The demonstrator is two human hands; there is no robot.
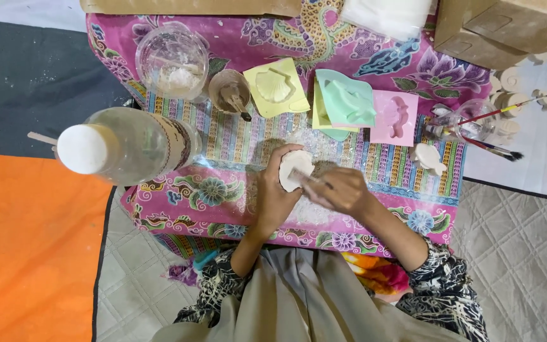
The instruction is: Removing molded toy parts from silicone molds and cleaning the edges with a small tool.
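Head view: left hand (272,197) grips white shell-shaped plaster cast (294,168) at table centre, right hand (344,190) pinches thin scraping tool (308,179) on it; trimming looks underway, finished white cast (428,158) at 3 o'clock, pastel moulds (344,101) at 12.

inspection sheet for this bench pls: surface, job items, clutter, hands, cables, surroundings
Surface: low table under a pink patterned cloth, white dust at its middle.
Job's things: white shell-shaped cast; thin tool against it.
Clutter: yellow shell mould, green mould, pink mould, brown cup, clear tub, clear bottle, paintbrushes, small white figure.
Grips: left hand holds the cast; right hand holds the tool.
Cables: nothing seen.
Surroundings: orange and grey mats, cardboard boxes, more casts at right.
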